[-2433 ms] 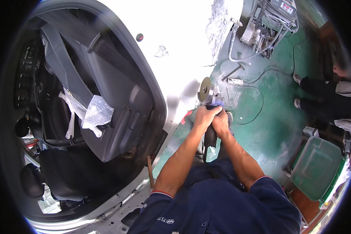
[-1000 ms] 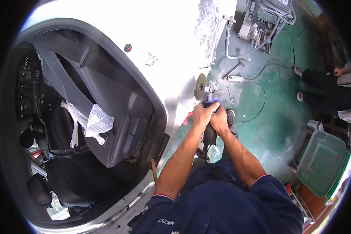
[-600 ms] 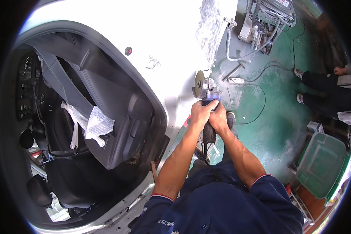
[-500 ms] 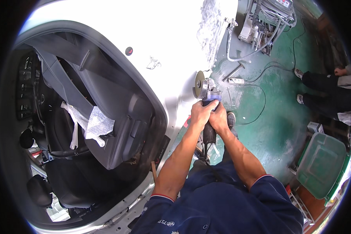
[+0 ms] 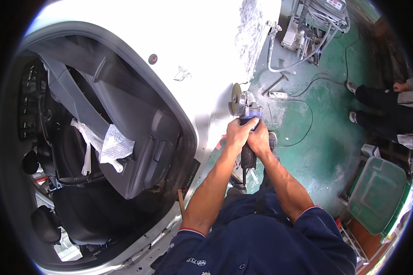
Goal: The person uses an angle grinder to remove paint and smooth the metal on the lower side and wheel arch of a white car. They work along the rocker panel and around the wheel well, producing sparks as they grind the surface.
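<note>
Both of my hands are wrapped round an angle grinder [image 5: 248, 153] with a blue collar and a dark body. My left hand [image 5: 238, 133] grips it from the car's side, and my right hand [image 5: 259, 137] closes on it from the other side. The thumbs lie near each other on top. At the far end, the yellowish grinding disc [image 5: 236, 100] stands on edge beside the white car body panel [image 5: 206, 59]. I cannot tell whether disc and panel touch. A rough, sanded patch [image 5: 250, 34] lies further up the panel.
The open door frame shows a black car seat [image 5: 142, 160] with plastic wrap [image 5: 117, 144]. A hammer [image 5: 274, 85], a power strip [image 5: 278, 95] and cables lie on the green floor. A wheeled machine [image 5: 309, 34], another person's legs [image 5: 376, 98] and a green-lidded bin [image 5: 378, 195] stand around.
The grinder and both hands have shifted very slightly to the right. My grip looks the same.
</note>
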{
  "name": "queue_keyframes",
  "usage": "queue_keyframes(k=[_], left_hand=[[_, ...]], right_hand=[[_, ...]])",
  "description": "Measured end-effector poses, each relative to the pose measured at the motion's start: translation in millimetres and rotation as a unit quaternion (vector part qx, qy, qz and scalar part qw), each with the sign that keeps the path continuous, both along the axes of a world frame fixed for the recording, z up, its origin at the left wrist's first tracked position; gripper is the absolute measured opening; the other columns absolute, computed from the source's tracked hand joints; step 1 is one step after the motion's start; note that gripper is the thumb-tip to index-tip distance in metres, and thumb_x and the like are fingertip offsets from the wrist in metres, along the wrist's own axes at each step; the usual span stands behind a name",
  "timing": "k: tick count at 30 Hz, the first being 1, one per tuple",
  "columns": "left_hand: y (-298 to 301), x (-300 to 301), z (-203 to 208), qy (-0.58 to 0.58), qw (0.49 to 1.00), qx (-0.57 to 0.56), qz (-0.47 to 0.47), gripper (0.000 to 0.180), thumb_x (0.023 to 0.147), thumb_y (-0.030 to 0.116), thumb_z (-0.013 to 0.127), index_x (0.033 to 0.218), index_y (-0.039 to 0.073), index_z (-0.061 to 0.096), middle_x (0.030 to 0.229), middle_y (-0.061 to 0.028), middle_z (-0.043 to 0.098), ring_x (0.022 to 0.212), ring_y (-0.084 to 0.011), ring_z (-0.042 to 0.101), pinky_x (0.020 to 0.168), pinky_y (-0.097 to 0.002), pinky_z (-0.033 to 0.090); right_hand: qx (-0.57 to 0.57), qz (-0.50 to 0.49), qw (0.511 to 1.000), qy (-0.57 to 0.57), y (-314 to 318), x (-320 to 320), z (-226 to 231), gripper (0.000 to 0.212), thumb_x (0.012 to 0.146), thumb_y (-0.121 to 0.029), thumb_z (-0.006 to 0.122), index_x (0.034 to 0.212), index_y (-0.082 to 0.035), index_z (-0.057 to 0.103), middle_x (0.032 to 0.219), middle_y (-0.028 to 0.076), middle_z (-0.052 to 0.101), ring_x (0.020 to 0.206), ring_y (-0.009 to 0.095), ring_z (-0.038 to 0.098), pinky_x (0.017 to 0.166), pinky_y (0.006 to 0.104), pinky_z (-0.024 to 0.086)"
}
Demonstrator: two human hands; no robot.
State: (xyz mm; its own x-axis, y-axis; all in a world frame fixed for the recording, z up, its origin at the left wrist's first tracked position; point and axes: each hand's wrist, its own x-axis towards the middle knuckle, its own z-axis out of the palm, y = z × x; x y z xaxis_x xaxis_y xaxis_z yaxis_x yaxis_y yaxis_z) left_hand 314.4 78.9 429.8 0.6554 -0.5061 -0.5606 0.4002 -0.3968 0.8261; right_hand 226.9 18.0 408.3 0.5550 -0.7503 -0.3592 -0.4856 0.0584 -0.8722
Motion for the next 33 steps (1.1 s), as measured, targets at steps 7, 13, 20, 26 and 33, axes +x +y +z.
queue_keyframes(k=[7, 13, 20, 26, 33], left_hand=[[0.0, -0.2, -0.7, -0.003, 1.000, -0.004, 0.004, 0.043, 0.090, 0.026, 0.084, 0.112, -0.008, 0.073, 0.105, -0.0135, 0.075, 0.091, -0.0175, 0.069, 0.082, -0.0321, 0.055], [-1.1, 0.2, 1.7, 0.005, 1.000, -0.015, 0.004, 0.042, 0.090, 0.025, 0.084, 0.113, -0.008, 0.073, 0.107, -0.0141, 0.075, 0.093, -0.0179, 0.069, 0.084, -0.0323, 0.054], [-0.8, -1.5, 4.2, 0.017, 0.999, -0.039, 0.009, 0.043, 0.090, 0.026, 0.083, 0.115, -0.007, 0.073, 0.109, -0.0130, 0.075, 0.095, -0.0179, 0.069, 0.087, -0.0322, 0.054], [-2.0, 1.6, -0.6, 0.007, 1.000, -0.018, 0.001, 0.045, 0.090, 0.027, 0.084, 0.117, -0.007, 0.073, 0.109, -0.0135, 0.075, 0.096, -0.0181, 0.069, 0.087, -0.0323, 0.054], [-1.3, -0.5, 3.3, -0.001, 0.999, -0.046, 0.006, 0.045, 0.090, 0.026, 0.083, 0.117, -0.008, 0.073, 0.110, -0.0139, 0.075, 0.095, -0.0184, 0.069, 0.087, -0.0320, 0.054]], right_hand=[[-0.011, -0.002, 1.000, 0.022, -0.3, 1.6, -2.0, 0.059, 0.086, -0.040, 0.074, 0.116, 0.008, 0.058, 0.104, 0.038, 0.070, 0.104, 0.054, 0.068, 0.092, 0.0547, 0.053], [-0.019, 0.002, 0.999, 0.026, -1.9, 2.1, -0.7, 0.060, 0.086, -0.041, 0.073, 0.117, 0.009, 0.058, 0.105, 0.039, 0.070, 0.105, 0.054, 0.068, 0.093, 0.0555, 0.053], [-0.020, 0.006, 0.999, 0.026, -1.9, 1.8, -3.3, 0.059, 0.087, -0.040, 0.073, 0.118, 0.008, 0.058, 0.106, 0.039, 0.070, 0.106, 0.054, 0.068, 0.093, 0.0557, 0.053], [-0.006, 0.003, 1.000, 0.019, -3.3, 2.8, 0.1, 0.059, 0.087, -0.039, 0.073, 0.119, 0.008, 0.058, 0.108, 0.039, 0.069, 0.107, 0.054, 0.068, 0.094, 0.0554, 0.053], [-0.007, 0.008, 1.000, 0.030, -3.1, 3.9, -0.1, 0.060, 0.087, -0.039, 0.072, 0.121, 0.008, 0.057, 0.109, 0.039, 0.069, 0.108, 0.054, 0.067, 0.095, 0.0554, 0.053]])
